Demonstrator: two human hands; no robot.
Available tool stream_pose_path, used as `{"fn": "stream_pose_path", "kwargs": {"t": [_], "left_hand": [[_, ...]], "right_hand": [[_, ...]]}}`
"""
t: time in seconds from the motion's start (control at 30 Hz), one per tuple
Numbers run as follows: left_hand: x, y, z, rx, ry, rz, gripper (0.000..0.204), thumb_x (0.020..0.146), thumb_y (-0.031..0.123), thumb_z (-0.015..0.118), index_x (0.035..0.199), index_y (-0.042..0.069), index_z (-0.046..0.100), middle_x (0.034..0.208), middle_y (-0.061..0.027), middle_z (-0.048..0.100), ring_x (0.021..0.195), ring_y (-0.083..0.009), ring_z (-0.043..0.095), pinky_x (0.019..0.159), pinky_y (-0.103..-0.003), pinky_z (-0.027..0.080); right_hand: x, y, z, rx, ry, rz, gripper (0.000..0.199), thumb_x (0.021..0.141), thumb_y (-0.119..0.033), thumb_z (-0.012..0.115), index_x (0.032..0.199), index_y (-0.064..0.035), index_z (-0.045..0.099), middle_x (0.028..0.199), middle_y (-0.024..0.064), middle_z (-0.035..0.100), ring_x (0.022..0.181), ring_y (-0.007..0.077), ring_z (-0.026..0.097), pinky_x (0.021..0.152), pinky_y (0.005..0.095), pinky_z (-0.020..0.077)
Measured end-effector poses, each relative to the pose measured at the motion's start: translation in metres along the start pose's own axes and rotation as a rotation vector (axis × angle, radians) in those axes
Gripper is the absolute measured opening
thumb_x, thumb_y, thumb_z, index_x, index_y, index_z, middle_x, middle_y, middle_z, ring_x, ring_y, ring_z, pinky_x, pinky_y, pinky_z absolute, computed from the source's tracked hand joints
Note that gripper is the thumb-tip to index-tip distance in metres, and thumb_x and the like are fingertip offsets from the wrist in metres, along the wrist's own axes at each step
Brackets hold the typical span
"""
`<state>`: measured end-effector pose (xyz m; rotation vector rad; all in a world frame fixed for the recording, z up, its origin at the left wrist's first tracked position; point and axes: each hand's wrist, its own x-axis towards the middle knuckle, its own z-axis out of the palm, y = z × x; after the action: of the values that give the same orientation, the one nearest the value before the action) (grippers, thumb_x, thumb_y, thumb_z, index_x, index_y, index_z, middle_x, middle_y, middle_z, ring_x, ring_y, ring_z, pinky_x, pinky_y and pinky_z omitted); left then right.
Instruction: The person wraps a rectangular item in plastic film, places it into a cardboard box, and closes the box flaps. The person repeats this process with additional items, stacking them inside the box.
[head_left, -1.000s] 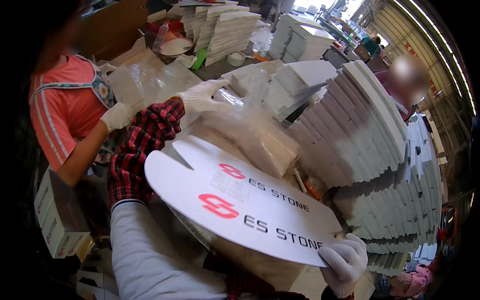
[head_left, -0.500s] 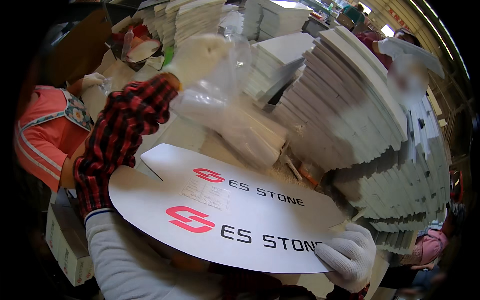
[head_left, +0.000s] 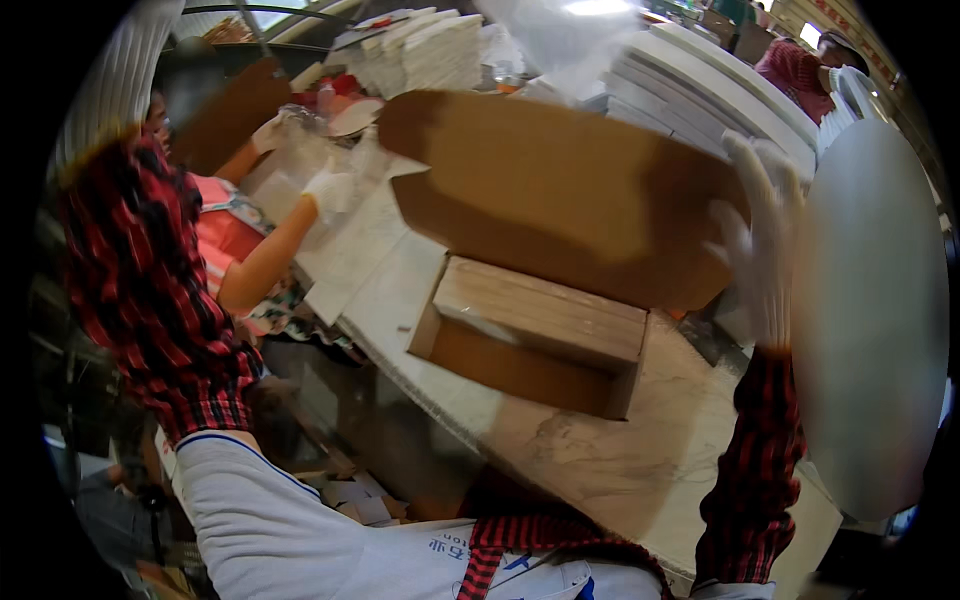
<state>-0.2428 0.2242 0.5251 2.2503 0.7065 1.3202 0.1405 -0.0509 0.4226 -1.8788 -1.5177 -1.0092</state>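
An open cardboard box [head_left: 530, 374] stands on the table in front of me, with its brown lid [head_left: 560, 190] raised at the back. Pale tiles or slats [head_left: 545, 305] lie packed along the far side inside; bare cardboard shows on the near side. My right hand [head_left: 765, 230], in a white knit glove, is upright beside the lid's right end, fingers apart; whether it touches the lid I cannot tell. At the upper left, my raised left hand [head_left: 125, 75] is gloved and blurred, its fingers cut off by the picture's rim.
A co-worker's gloved hand [head_left: 330, 190] handles clear plastic at the left of the table [head_left: 440, 360]. Stacked white slabs [head_left: 700, 90] stand behind the lid. Blurred clear plastic [head_left: 560, 40] shows at the top. A large blurred grey oval [head_left: 880, 320] fills the right side.
The box lid has swung up, showing its brown inside and the contents. My left hand has moved left and up; my right hand has risen and its fingers have spread.
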Motion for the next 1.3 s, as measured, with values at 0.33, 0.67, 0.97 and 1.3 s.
{"fn": "stream_pose_path", "kwargs": {"t": [0.33,0.67,0.97,1.3], "left_hand": [[-0.183,0.116,0.113,-0.306,-0.195,-0.118,0.044,0.092,0.007,0.063,0.135,0.000,0.063,0.134,-0.0188,0.066,0.126,-0.0320,0.062,0.107,-0.041,0.049],[-0.297,0.174,0.301,-1.293,-0.736,-0.911,0.034,0.111,0.026,0.056,0.138,0.005,0.062,0.104,0.0051,0.065,0.068,-0.0009,0.050,0.058,-0.017,0.039],[-0.363,0.180,0.384,-0.772,-0.442,-1.051,0.042,0.105,0.033,0.062,0.131,0.000,0.068,0.115,-0.0052,0.070,0.100,-0.0136,0.065,0.083,-0.027,0.051],[-0.408,0.136,0.404,-1.476,-0.653,-1.144,0.041,0.107,0.016,0.051,0.143,-0.002,0.055,0.130,-0.0120,0.068,0.119,-0.0257,0.065,0.098,-0.040,0.053]], "right_hand": [[-0.147,-0.054,-0.027,1.728,-0.044,0.456,0.092,0.094,-0.047,0.074,0.162,-0.0019,0.033,0.158,0.0180,0.047,0.139,0.0323,0.051,0.116,0.0453,0.0404],[-0.284,0.059,-0.132,1.229,-0.078,1.323,0.016,0.103,-0.019,0.065,0.094,-0.0060,0.067,0.078,-0.0057,0.060,0.067,0.0027,0.052,0.059,0.0201,0.0415],[-0.318,0.122,-0.170,1.006,-0.765,1.196,0.023,0.092,-0.032,0.075,0.091,-0.0093,0.073,0.074,-0.0066,0.063,0.060,0.0047,0.053,0.056,0.0222,0.0401],[-0.407,0.139,-0.130,1.105,-0.300,1.561,0.079,0.096,-0.041,0.073,0.158,-0.0037,0.042,0.114,0.0147,0.075,0.093,0.0230,0.074,0.074,0.0339,0.0572]]}}
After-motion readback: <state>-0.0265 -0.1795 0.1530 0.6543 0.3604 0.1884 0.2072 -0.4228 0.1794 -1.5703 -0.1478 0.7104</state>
